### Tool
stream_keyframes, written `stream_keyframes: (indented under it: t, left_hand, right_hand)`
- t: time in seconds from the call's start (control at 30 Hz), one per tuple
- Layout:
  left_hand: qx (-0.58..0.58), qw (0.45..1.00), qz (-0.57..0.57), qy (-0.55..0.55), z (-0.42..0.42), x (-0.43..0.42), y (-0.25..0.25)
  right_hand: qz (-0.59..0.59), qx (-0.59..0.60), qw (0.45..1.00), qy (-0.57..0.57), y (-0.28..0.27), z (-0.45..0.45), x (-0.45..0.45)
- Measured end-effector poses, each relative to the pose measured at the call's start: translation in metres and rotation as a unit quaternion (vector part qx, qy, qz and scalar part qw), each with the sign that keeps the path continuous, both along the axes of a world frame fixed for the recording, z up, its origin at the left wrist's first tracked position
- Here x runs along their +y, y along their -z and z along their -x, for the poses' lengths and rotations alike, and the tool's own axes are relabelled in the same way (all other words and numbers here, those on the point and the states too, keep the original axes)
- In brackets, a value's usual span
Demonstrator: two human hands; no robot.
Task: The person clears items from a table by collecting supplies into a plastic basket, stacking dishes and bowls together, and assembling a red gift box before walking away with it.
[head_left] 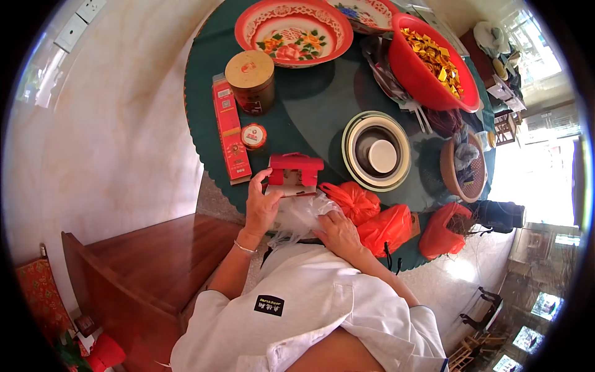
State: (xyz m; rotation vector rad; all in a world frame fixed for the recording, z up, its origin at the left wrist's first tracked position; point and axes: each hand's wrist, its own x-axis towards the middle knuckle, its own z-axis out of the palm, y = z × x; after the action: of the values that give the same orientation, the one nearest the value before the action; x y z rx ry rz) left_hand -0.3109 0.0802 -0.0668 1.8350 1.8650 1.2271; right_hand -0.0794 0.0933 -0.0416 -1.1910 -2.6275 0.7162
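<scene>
My left hand (pixel 261 208) pinches the left edge of a small red cardboard box (pixel 294 167) at the table's near edge. The box's lid is up and part of its inside shows. My right hand (pixel 339 231) is closed on a crumpled clear plastic bag (pixel 297 214), which lies just below the box, against my front. Beside my right hand sit red plastic bags (pixel 385 229), and another tied red bag (pixel 352 201) touches them. Left of the box stand a small round jar (pixel 254 136) and a long red box (pixel 230 130).
On the green-covered table (pixel 310 118) are a large tin (pixel 250 80), a floral enamel basin (pixel 294 31), stacked bowls (pixel 376 150), a red basin (pixel 434 62) of gold-wrapped pieces and a brown basket (pixel 463 166). A wooden bench (pixel 142 260) stands at left by the wall.
</scene>
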Motion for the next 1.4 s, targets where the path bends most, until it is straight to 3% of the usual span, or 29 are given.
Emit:
stream_keyframes:
  t: [0.23, 0.33, 0.53, 0.77, 0.87, 0.93, 1.03, 1.13, 1.27, 1.3, 1.4]
  left_hand:
    - [-0.017, 1.000, -0.013, 0.017, 0.002, 0.004, -0.004]
    - [-0.013, 0.999, -0.019, 0.028, 0.003, 0.003, -0.004]
    - [0.008, 0.998, -0.044, 0.038, -0.002, 0.007, -0.012]
    - [0.018, 0.995, -0.093, 0.044, -0.005, 0.008, -0.014]
    - [-0.031, 0.999, -0.001, 0.033, -0.011, 0.001, -0.018]
    - [-0.014, 0.998, -0.022, 0.062, -0.014, 0.000, -0.026]
    - [-0.068, 0.994, -0.008, 0.089, -0.029, -0.003, -0.051]
    - [-0.065, 0.983, -0.051, 0.166, -0.039, -0.001, -0.052]
    - [-0.046, 0.964, -0.085, 0.247, -0.051, 0.003, -0.047]
    - [-0.041, 0.960, -0.100, 0.257, -0.052, 0.005, -0.044]
    - [-0.067, 0.954, -0.077, 0.283, -0.058, 0.003, -0.042]
  right_hand:
    - [0.010, -0.015, 0.999, 0.030, -0.023, 0.008, 0.001]
    - [-0.025, 0.028, 0.997, 0.062, -0.032, 0.013, 0.004]
    - [-0.068, 0.124, 0.990, 0.012, -0.047, 0.021, 0.018]
    - [-0.053, 0.166, 0.985, 0.005, -0.052, 0.025, 0.016]
    - [-0.096, 0.205, 0.974, -0.003, -0.057, 0.037, 0.023]
    - [-0.125, 0.206, 0.971, -0.001, -0.056, 0.045, 0.034]
    - [0.092, -0.088, 0.992, -0.006, -0.021, 0.043, 0.060]
    - [0.165, -0.076, 0.973, -0.145, -0.007, 0.041, 0.090]
    - [0.156, -0.093, 0.980, -0.084, 0.038, 0.038, 0.087]
    - [0.122, -0.284, 0.939, -0.152, -0.003, 0.047, 0.086]
    - [-0.005, -0.206, 0.971, -0.118, 0.048, 0.038, 0.073]
